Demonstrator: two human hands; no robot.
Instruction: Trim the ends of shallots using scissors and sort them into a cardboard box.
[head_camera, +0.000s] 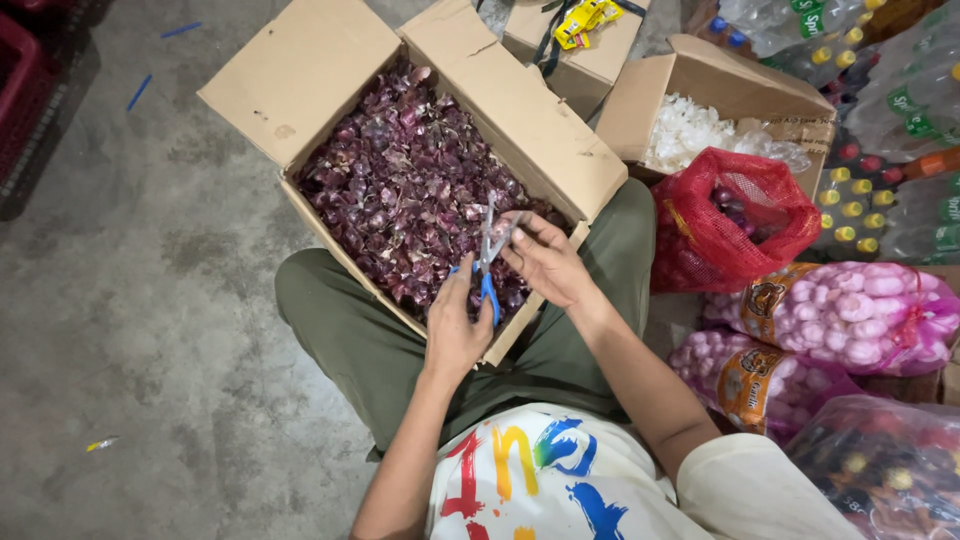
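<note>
While over the box (300, 80), scissors (488, 262) sit between both hands.

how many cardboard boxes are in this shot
3: the big box of purple skins on the lap, a taped box at the top, and a box of white pieces beside it; others may be hidden.

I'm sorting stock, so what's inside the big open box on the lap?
The box is filled with dry purple onion skins. Whatever lies beneath that top layer is hidden, and the hands cover a small patch.

Red mesh sack (735, 215), bagged garlic (850, 315), soda bottles (900, 110)
</note>
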